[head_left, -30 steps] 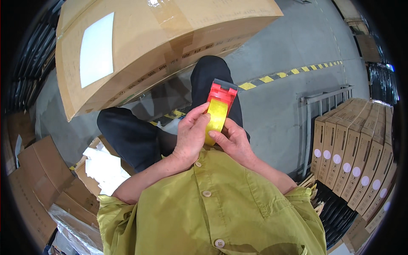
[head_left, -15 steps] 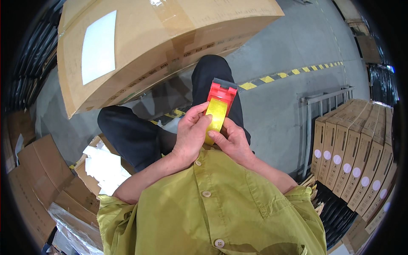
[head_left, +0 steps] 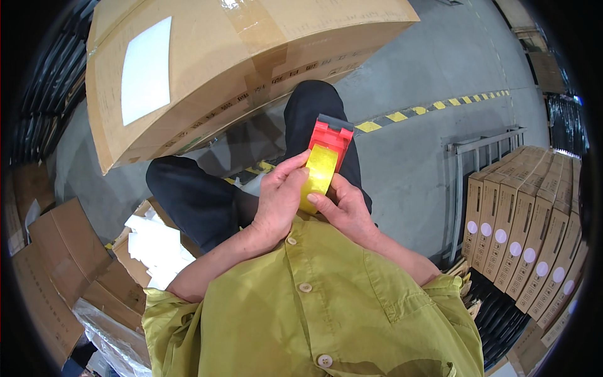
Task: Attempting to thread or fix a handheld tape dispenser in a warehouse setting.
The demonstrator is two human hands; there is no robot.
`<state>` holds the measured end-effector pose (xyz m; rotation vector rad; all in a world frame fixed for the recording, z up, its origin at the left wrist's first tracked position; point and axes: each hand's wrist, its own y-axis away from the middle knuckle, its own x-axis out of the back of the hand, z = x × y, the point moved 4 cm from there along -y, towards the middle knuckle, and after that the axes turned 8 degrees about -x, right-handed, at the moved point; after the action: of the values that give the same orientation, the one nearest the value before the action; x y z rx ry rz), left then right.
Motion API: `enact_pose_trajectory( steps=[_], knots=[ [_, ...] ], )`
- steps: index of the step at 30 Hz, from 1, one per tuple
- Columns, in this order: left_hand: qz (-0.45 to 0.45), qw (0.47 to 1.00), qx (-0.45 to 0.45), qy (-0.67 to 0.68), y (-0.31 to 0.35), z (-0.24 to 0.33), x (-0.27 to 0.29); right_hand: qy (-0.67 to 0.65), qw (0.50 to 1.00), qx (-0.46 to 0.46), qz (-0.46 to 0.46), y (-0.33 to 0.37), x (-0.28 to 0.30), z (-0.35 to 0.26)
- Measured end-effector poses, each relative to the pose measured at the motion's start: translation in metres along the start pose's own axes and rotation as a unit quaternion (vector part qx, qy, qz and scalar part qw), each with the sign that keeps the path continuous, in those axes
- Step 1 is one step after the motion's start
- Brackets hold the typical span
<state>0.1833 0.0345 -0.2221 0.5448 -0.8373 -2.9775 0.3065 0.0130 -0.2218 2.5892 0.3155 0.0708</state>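
Observation:
Between my two hands, above my lap, is a red tape dispenser [head_left: 329, 136] with a dark front edge, loaded with a roll of yellow packing tape [head_left: 321, 167]. My left hand [head_left: 280, 195] is closed on its left side, the thumb and fingertips pressed to the edge of the roll. On the lower right, my right hand [head_left: 344, 205] grips the roll with its thumb at the near end. The undersides of the fingers and any handle are hidden. Beyond my knees stands a large cardboard box [head_left: 207, 63] with clear tape along its top and a white sheet [head_left: 146, 70] stuck on it.
At my left is an open carton [head_left: 134, 255] holding white papers [head_left: 157, 245], near more brown cardboard [head_left: 69, 232]. A row of upright slim cartons [head_left: 512, 229] stands at the right beside a metal frame [head_left: 458, 188]. Yellow-black floor tape [head_left: 427, 109] crosses the grey floor.
My left thumb has drawn back slightly to the left along the roll's edge. Both hands still hold the dispenser in nearly the same place.

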Motion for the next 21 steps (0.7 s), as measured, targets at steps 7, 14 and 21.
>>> enact_pose_trajectory(
  steps=[7,14,21],
  knots=[
    [0.027,0.999,0.003,0.028,-0.005,-0.005,0.001,-0.001,1.0,0.011,-0.007,-0.001,0.001,0.002],
    [-0.051,0.997,-0.051,-0.013,-0.005,-0.006,-0.005,-0.084,0.994,-0.066,-0.017,0.002,0.018,-0.005],
    [-0.112,0.947,-0.158,-0.258,0.005,0.009,-0.028,0.084,0.986,0.07,0.124,0.017,0.062,-0.036]
  ],
)
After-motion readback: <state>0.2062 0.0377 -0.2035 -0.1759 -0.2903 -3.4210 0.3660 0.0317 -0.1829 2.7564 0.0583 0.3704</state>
